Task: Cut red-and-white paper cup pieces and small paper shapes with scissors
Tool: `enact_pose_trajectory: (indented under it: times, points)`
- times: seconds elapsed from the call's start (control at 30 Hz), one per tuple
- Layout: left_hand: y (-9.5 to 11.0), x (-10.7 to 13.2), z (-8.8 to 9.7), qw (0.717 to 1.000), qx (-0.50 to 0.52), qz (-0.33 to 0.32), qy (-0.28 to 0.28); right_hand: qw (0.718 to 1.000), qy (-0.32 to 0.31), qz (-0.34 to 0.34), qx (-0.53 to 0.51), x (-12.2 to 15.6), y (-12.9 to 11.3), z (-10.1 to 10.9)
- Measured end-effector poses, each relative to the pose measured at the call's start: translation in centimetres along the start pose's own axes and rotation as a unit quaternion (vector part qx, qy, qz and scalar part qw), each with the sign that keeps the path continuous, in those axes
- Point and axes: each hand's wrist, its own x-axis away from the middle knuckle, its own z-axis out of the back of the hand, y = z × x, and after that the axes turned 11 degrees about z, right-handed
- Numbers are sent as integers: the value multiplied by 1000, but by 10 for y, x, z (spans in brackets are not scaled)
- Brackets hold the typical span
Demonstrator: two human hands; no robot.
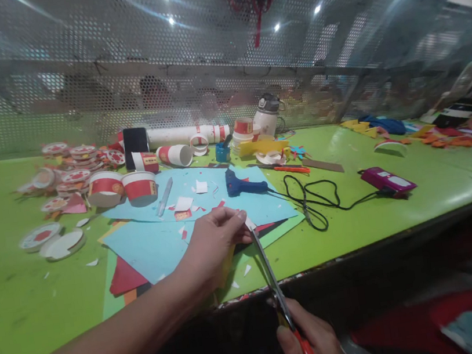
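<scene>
The left hand [216, 241] pinches a small white paper scrap [250, 223] over the near edge of the green table [358, 233]. Below that edge the right hand [314, 339] grips red-handled steel scissors [271, 277], tips at the scrap. Bare table lies open right of the left hand.

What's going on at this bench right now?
A person is cutting paper. The right hand grips red-handled metal scissors, blades pointing at a small white paper scrap pinched in the left hand, above the near edge of the green table. Behind them lie light blue paper sheets, a blue glue gun with its black cord, and red-and-white paper cups, all untouched.
</scene>
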Motion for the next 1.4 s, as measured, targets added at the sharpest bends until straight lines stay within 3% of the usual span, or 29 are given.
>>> enact_pose_trajectory:
  times: [0.43,1.4]
  points:
    - [0,0,1,1000,-15,-9,-5,998,44,27,-34,1,3,-5]
    - [-6,-2,3,1000,-9,-20,-13,997,79,-3,8,0,3,-20]
